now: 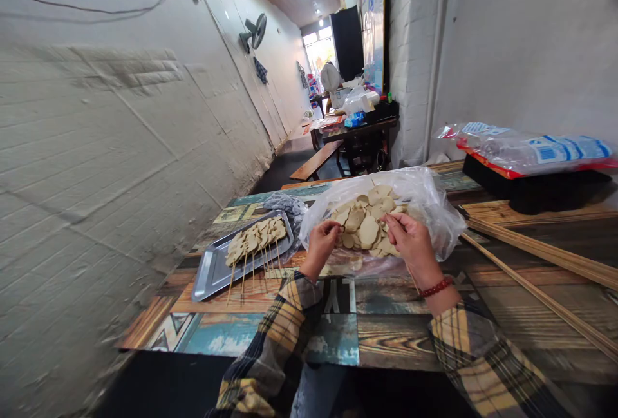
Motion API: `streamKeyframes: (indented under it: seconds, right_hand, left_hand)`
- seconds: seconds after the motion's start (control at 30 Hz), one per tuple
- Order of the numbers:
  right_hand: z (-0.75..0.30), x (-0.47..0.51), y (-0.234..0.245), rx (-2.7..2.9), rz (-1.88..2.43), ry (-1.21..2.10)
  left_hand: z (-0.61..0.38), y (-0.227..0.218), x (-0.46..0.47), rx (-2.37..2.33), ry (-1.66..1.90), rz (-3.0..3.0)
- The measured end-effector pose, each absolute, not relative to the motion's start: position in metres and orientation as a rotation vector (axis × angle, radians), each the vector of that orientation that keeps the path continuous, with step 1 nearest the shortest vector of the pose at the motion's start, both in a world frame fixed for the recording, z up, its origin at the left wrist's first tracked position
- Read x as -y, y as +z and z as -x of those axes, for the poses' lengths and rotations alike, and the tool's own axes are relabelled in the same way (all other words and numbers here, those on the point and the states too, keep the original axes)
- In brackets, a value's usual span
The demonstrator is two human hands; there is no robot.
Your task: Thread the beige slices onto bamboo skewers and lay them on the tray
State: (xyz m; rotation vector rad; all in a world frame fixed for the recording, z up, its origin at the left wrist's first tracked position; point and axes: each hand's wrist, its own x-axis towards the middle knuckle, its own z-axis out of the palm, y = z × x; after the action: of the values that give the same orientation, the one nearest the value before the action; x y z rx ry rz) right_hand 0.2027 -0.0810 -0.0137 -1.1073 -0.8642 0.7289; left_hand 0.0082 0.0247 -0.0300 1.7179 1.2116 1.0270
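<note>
A clear plastic bag [437, 212] lies open on the table, full of pale round food slices [367, 230]. My left hand [321, 245] is curled at the near left edge of the pile, fingers pinched on a slice. My right hand [414, 244] is closed at the pile's right side, gripping a thin bamboo skewer [412, 278] that runs down under the wrist. Left of the bag, a metal tray [212, 271] holds several skewers [253, 241] threaded with the same slices.
Long loose bamboo sticks [541, 252] lie across the table's right side. A black box topped with plastic packets [531, 154] stands at the back right. A white brick wall [96, 180] runs along the left. Benches and cluttered tables [357, 125] fill the corridor beyond.
</note>
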Motion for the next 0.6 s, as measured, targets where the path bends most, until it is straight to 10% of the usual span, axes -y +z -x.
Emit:
streamKeyframes:
  seconds: [0.6]
  right_hand:
    - [-0.204, 0.080, -0.018, 0.887, 1.133, 0.720]
  left_hand:
    - [0.019, -0.042, -0.040, -1.624, 0.899, -2.081]
